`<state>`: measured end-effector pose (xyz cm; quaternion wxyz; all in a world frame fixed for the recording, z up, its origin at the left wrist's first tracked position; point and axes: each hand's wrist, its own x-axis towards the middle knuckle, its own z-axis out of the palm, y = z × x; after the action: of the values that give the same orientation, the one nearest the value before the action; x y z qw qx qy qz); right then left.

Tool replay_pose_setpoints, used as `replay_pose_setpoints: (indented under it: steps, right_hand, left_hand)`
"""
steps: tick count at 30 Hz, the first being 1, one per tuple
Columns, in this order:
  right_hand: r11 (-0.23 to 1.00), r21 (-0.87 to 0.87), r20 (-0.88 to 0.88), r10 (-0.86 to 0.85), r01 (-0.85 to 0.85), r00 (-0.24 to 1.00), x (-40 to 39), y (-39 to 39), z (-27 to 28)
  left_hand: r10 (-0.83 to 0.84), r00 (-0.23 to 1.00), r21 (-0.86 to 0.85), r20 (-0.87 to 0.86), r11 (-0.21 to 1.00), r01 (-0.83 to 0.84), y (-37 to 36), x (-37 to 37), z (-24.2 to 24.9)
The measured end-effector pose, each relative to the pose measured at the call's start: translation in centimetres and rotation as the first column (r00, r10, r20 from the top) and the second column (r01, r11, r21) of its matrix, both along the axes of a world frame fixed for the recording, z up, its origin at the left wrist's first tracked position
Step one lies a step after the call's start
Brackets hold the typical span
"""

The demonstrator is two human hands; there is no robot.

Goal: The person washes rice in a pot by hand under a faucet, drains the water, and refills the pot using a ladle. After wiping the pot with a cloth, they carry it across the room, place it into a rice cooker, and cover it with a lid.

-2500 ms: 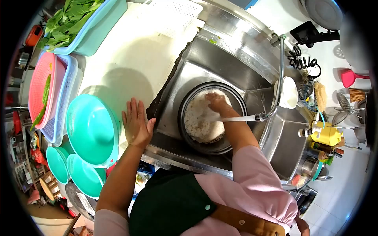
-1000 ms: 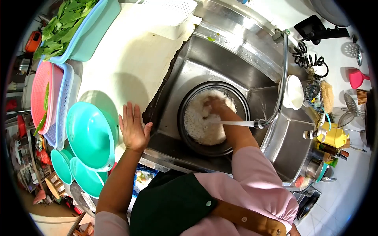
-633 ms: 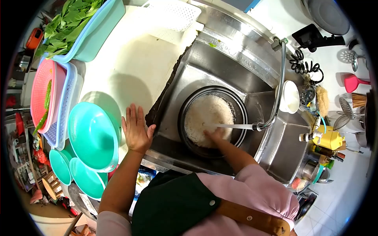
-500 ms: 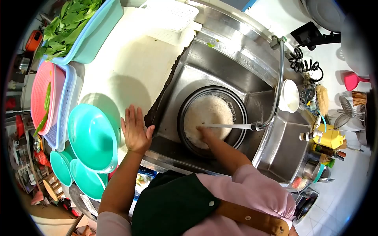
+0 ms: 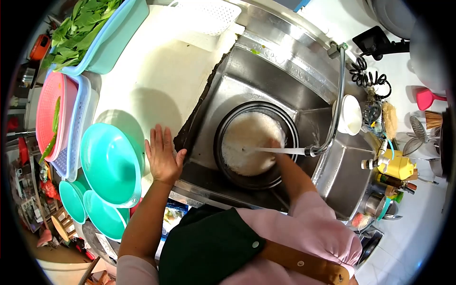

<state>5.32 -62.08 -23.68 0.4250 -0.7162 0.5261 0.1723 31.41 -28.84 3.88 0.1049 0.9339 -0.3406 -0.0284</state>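
My left hand (image 5: pixel 164 159) lies open on the white board (image 5: pixel 159 76) beside the sink, its fingers spread. My right hand (image 5: pixel 275 151) dips into a dark round pot (image 5: pixel 219 148) standing in the sink basin (image 5: pixel 297 88). Cloudy white water with what looks like rice (image 5: pixel 251 130) fills the pot. Its fingers are mostly hidden by the water and by the stream. From the curved tap (image 5: pixel 327 147), water (image 5: pixel 280 151) runs down into the pot, across my right hand.
Turquoise basins (image 5: pixel 110 164) stand left of my left hand. Beyond them are a pink basket (image 5: pixel 53 111) and a tub of leafy greens (image 5: pixel 85 33). A white perforated basket (image 5: pixel 209 19) sits at the back. Right of the tap are a white bowl (image 5: pixel 350 115) and a second basin (image 5: pixel 344 175).
My right hand has moved to the right through the pot, from near its middle toward its right side. The water there looks more stirred. My left hand has stayed in place.
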Motion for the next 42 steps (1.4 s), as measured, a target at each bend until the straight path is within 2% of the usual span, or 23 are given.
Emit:
replay_pose_setpoints:
  steps: [2, 3, 7, 10, 11, 12, 13, 14, 15, 16, 18, 19, 20, 23, 25, 27, 32, 34, 36, 38, 40, 41, 42]
  right_hand:
    - [0.743, 0.296, -0.004, -0.627, 0.6, 0.779, 1.2, 6.7, 4.4]
    - [0.744, 0.297, -0.001, -0.626, 0.598, 0.78, 2.8, 8.2, 5.7]
    - [0.422, 0.773, -0.009, -0.739, 0.474, 0.674, 6.4, 12.1, 5.0]
    - [0.888, 0.446, 0.609, -0.395, 0.115, 0.688, 8.8, 11.2, -6.5]
    - [0.885, 0.449, 0.609, -0.402, 0.12, 0.684, 9.5, 10.0, -4.7]
    - [0.993, -0.027, 0.565, 0.111, -0.116, 0.817, 10.2, 8.2, -0.3]
    - [0.797, -0.442, 0.27, 0.555, -0.411, 0.787, 11.1, 6.6, 3.3]
    - [0.798, -0.442, 0.271, 0.555, -0.411, 0.786, 12.1, 5.5, 4.7]
    - [0.997, 0.046, 0.475, -0.08, 0.066, 0.876, 13.0, 4.5, 5.8]
    - [0.694, 0.539, 0.323, -0.693, 0.477, 0.645, 13.2, 3.6, 6.3]
    - [0.933, 0.071, 0.218, -0.359, 0.352, 0.908, 11.8, 0.8, 6.6]
    - [0.957, -0.223, 0.073, 0.204, -0.184, 0.976, 10.4, 0.0, 6.8]
    - [0.881, -0.312, -0.021, 0.367, -0.355, 0.93, 8.7, 0.4, 6.6]
    - [0.609, -0.252, -0.231, 0.716, -0.752, 0.658, 3.9, 4.3, 8.5]
    - [0.036, -0.233, -0.299, 0.948, -0.972, 0.106, 3.4, 7.7, 9.9]
    - [-0.044, -0.336, -0.135, 0.991, -0.941, 0.002, 2.3, 10.3, 5.3]
    - [-0.039, -0.135, -0.305, 0.952, -0.99, 0.004, 11.9, 9.7, 6.0]
    - [0.334, -0.36, -0.099, 0.915, -0.871, 0.392, 13.4, 6.4, 4.9]
    - [0.15, -0.3, -0.237, 0.945, -0.942, 0.225, 14.9, 3.7, 11.0]
    - [0.558, -0.109, -0.283, 0.776, -0.823, 0.563, 14.6, 0.7, 8.3]
    - [0.78, -0.194, -0.225, 0.555, -0.595, 0.801, 12.3, -0.9, 8.6]
    - [0.905, -0.036, -0.227, 0.406, -0.425, 0.885, 11.5, -1.8, 8.6]
    - [0.904, -0.043, -0.229, 0.406, -0.426, 0.885, 10.2, -2.0, 7.7]
  left_hand:
    - [0.0, 1.0, -0.004, 0.001, 1.0, 0.0, -0.1, 0.1, 0.1]
    - [0.001, 1.0, -0.004, 0.004, 1.0, -0.001, -0.2, 0.1, 0.1]
    - [-0.009, 1.0, 0.006, -0.001, 1.0, 0.009, -0.2, 0.0, 0.2]
    - [-0.017, 1.0, -0.013, 0.004, 1.0, 0.017, -0.3, 0.0, 0.2]
    - [-0.013, 1.0, -0.023, 0.006, 1.0, 0.013, -0.3, 0.0, 0.2]
    - [-0.017, 1.0, -0.019, 0.008, 1.0, 0.017, -0.3, 0.0, 0.2]
    - [-0.014, 1.0, -0.024, 0.009, 1.0, 0.015, -0.3, 0.0, 0.2]
    - [-0.01, 1.0, -0.031, 0.008, 0.999, 0.01, -0.3, 0.0, 0.2]
    - [-0.008, 1.0, -0.031, 0.005, 1.0, 0.008, -0.2, 0.0, 0.1]
    - [-0.015, 1.0, -0.029, 0.015, 0.999, 0.016, -0.2, 0.0, 0.1]
    - [-0.024, 0.999, -0.036, 0.023, 0.999, 0.025, -0.2, 0.0, 0.2]
    - [-0.018, 1.0, -0.029, 0.015, 0.999, 0.018, -0.3, 0.0, 0.2]
    - [-0.01, 1.0, -0.021, 0.009, 1.0, 0.011, -0.3, 0.1, 0.3]
    - [-0.011, 1.0, 0.017, 0.017, 1.0, 0.011, -0.1, 0.2, 0.0]
    - [-0.005, 1.0, 0.011, 0.013, 1.0, 0.005, -0.1, 0.2, 0.0]
    - [-0.009, 1.0, 0.011, 0.013, 1.0, 0.009, -0.2, 0.2, 0.0]
    - [-0.014, 1.0, -0.017, 0.009, 1.0, 0.014, -0.2, 0.1, 0.1]
    - [-0.019, 1.0, -0.024, 0.009, 1.0, 0.019, -0.3, 0.1, 0.0]
    - [-0.017, 1.0, -0.034, 0.008, 0.999, 0.017, -0.3, 0.1, 0.1]
    - [-0.013, 1.0, -0.043, 0.001, 0.999, 0.013, -0.3, 0.1, 0.2]
    - [-0.014, 1.0, -0.041, 0.004, 0.999, 0.014, -0.2, 0.0, 0.1]
    - [-0.013, 1.0, -0.041, 0.01, 0.999, 0.013, -0.3, 0.1, 0.2]
    - [-0.012, 1.0, -0.048, 0.01, 0.999, 0.012, -0.3, 0.2, 0.2]
